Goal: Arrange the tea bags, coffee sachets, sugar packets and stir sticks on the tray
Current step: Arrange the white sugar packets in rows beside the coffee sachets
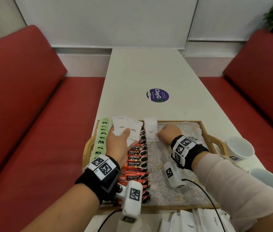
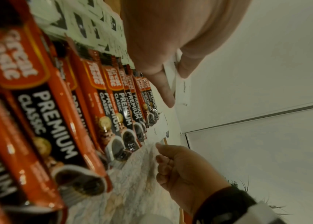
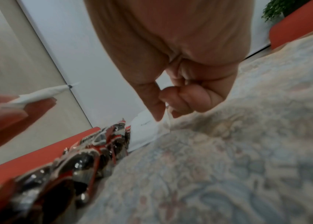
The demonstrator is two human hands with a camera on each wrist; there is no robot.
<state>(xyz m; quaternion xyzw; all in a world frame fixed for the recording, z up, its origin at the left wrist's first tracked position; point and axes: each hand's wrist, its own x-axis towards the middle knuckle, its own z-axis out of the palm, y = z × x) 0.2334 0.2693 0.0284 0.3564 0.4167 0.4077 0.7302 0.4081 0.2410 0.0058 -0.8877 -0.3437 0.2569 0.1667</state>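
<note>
At nine o'clock on the wooden tray [image 1: 206,131] I see the green tea bags [image 1: 101,137] overlapped in a column along its left rim. Just to their right runs the column of red coffee sachets [image 1: 136,162], stacked from the far rim towards me; the left wrist view shows them close, each marked PREMIUM CLASSIC.

My left hand [image 1: 118,144] hovers over the seam between those two columns, thumb and fingers clamped on a small fan of white sugar packets [image 1: 127,129], held up above the tray at about eleven o'clock. In the left wrist view the thumb presses the paper against the fingers.

Moving on to twelve o'clock: a single sugar packet [image 1: 151,130] lies just right of the coffee column, its far end overhanging the tray's far rim. My right hand [image 1: 167,133] is curled, thumb and forefinger pinching that packet's near right corner; the right wrist view confirms the pinch, down on the patterned cloth [image 1: 171,164] that lines the tray.

Past the tray's right handle, at three o'clock, two white cups [image 1: 240,148] stand on the tabletop [image 1: 142,77]. At six o'clock, in front of the tray, more sugar packets lie in a loose heap [image 1: 192,221] on the tabletop. I can't make out any stir sticks.
</note>
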